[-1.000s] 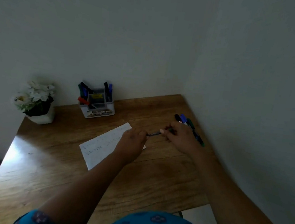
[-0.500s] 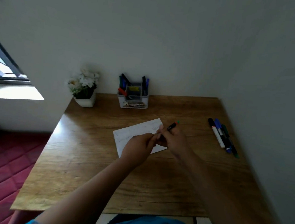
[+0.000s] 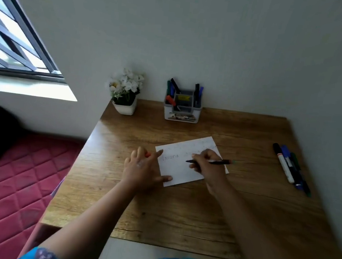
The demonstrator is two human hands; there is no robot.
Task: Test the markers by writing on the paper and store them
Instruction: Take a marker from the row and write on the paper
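A white sheet of paper [image 3: 180,172] with faint writing lies mid-table. My right hand [image 3: 208,165] grips a dark marker [image 3: 217,162], its tip resting on the paper and its green end pointing right. My left hand [image 3: 144,168] lies flat at the paper's left edge, thumb on the sheet's near corner, and a small orange cap [image 3: 147,154] shows between its fingers. Three loose markers [image 3: 289,166] lie side by side near the right wall. A white and grey organiser [image 3: 182,107] at the back holds several markers.
A white pot of white flowers [image 3: 125,93] stands at the table's back left corner. The wooden table [image 3: 179,212] meets walls behind and to the right. A barred window [image 3: 14,39] is at the left, with red quilted bedding [image 3: 13,177] below it.
My hands have parted. The right hand turned the marker tip down onto the paper, and the left hand moved left to press the paper's edge. The view has swung left and closer.
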